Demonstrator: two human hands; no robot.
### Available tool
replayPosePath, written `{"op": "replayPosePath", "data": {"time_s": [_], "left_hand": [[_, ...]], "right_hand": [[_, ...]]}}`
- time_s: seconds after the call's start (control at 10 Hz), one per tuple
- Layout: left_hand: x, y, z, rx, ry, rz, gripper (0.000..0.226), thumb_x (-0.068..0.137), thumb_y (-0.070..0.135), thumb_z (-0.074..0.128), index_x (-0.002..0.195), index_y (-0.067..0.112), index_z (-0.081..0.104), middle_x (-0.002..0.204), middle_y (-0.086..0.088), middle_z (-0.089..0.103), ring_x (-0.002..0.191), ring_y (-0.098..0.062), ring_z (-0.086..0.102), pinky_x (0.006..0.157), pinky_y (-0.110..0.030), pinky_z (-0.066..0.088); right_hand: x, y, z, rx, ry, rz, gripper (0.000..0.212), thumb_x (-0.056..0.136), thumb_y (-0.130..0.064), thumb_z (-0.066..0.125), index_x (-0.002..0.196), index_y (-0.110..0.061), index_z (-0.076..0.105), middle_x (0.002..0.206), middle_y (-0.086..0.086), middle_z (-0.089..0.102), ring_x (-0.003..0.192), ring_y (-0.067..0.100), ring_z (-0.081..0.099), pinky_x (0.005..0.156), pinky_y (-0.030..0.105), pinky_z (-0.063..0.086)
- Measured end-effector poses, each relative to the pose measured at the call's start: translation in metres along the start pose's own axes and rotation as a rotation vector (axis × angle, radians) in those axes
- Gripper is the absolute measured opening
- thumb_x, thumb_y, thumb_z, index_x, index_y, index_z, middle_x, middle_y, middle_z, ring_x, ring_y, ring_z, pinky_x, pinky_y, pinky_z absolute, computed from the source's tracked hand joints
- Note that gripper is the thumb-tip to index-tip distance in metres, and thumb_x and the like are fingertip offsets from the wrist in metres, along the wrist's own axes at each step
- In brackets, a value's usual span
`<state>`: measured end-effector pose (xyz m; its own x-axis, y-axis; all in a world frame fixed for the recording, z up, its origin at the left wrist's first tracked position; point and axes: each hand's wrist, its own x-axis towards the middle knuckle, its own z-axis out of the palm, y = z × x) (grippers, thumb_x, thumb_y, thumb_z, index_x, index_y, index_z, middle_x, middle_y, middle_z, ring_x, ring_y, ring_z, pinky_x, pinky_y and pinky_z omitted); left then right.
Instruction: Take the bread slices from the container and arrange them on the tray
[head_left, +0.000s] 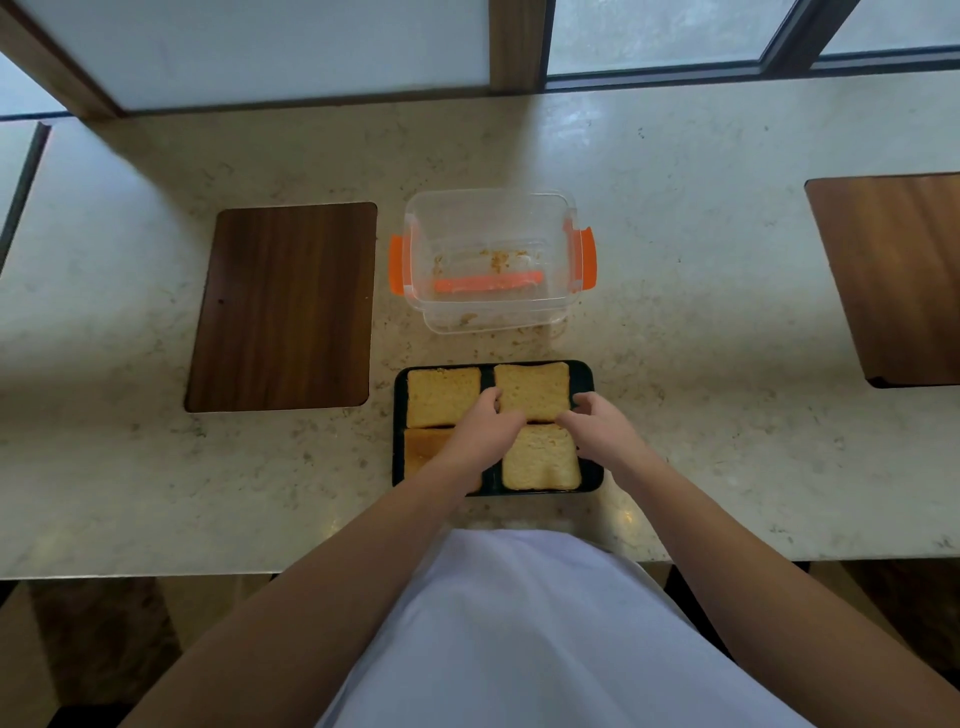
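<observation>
A black tray (587, 374) lies on the counter close to me with several bread slices on it in a two-by-two layout. Both hands rest on the near edge of the far right slice (535, 387): my left hand (485, 423) at its left corner, my right hand (597, 421) at its right corner, fingers pinching it. The far left slice (442, 396) lies flat. My left forearm covers most of the near left slice (423, 448). The near right slice (540, 460) is in plain sight. Behind the tray stands the clear container (488, 260) with orange latches, holding only crumbs.
A dark wooden board (283, 306) is set into the marble counter left of the container, and another board (893, 275) at the far right. Crumbs lie between container and tray. The counter's front edge runs just below the tray.
</observation>
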<state>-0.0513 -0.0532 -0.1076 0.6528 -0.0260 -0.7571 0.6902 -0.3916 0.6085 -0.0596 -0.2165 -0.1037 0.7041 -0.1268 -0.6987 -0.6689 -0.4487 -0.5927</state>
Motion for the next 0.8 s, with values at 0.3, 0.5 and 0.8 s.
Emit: {"op": "replayPosePath", "data": {"time_s": [0.3, 0.5, 0.8], "left_hand": [[0.001, 0.006, 0.004, 0.012, -0.024, 0.007, 0.068, 0.089, 0.033, 0.054, 0.151, 0.021, 0.03, 0.154, -0.004, 0.038, 0.133, -0.023, 0.042, 0.106, -0.049, 0.044], [-0.003, 0.006, 0.005, -0.011, -0.031, 0.003, 0.063, 0.092, 0.03, 0.055, 0.15, 0.021, 0.034, 0.153, -0.004, 0.039, 0.133, -0.023, 0.042, 0.105, -0.047, 0.045], [-0.016, 0.009, -0.04, 0.468, 0.276, 0.469, 0.048, 0.091, 0.026, 0.048, 0.138, 0.018, 0.05, 0.136, -0.008, 0.053, 0.11, -0.024, 0.057, 0.087, -0.04, 0.05]], "right_hand": [[0.002, 0.005, -0.005, -0.025, -0.013, 0.001, 0.059, 0.095, -0.028, 0.059, 0.148, -0.01, 0.043, 0.146, 0.009, 0.052, 0.128, 0.025, 0.052, 0.105, 0.049, 0.048], [0.006, 0.006, -0.007, -0.073, -0.014, -0.003, 0.058, 0.093, -0.03, 0.06, 0.146, -0.01, 0.045, 0.142, 0.009, 0.054, 0.123, 0.024, 0.055, 0.102, 0.048, 0.05], [0.01, -0.028, 0.0, -0.275, 0.05, -0.14, 0.056, 0.091, -0.033, 0.059, 0.141, -0.011, 0.048, 0.14, 0.012, 0.052, 0.104, 0.021, 0.057, 0.078, 0.032, 0.048]]}}
